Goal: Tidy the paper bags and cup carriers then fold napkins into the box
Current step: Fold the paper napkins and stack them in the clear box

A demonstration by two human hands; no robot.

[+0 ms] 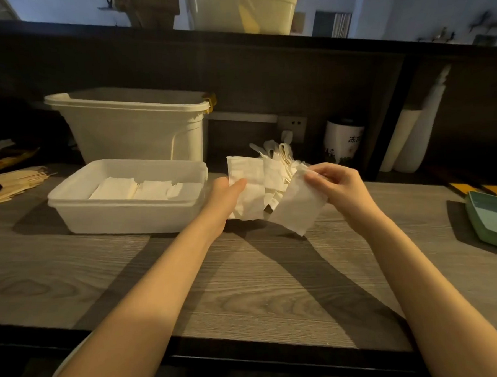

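white napkins [118, 190] already lie folded in the box [127, 215], covering most of its floor in a loose row, so the folding looks well under way; the brown paper stack [16, 183] left of the box seems laid flat, though whether those are the bags or the carriers is hard to tell. a good bundle [250, 188] of unfolded napkins is left, held just right of the box and above the table [247, 289], so i'd judge the job perhaps half done. the left hand [227, 195] reaches forward beside the box's right wall, thumb on top and fingers underneath, clamped on the bundle. the right hand [339, 186] is raised further right of the box, wrist bent, thumb and fingertips pinched together on the top edge of a single napkin [297, 211] that hangs tilted, its lower corner close to the table, peeling away from the bundle. both forearms are bare and stretch out nearly straight towards the box's right side
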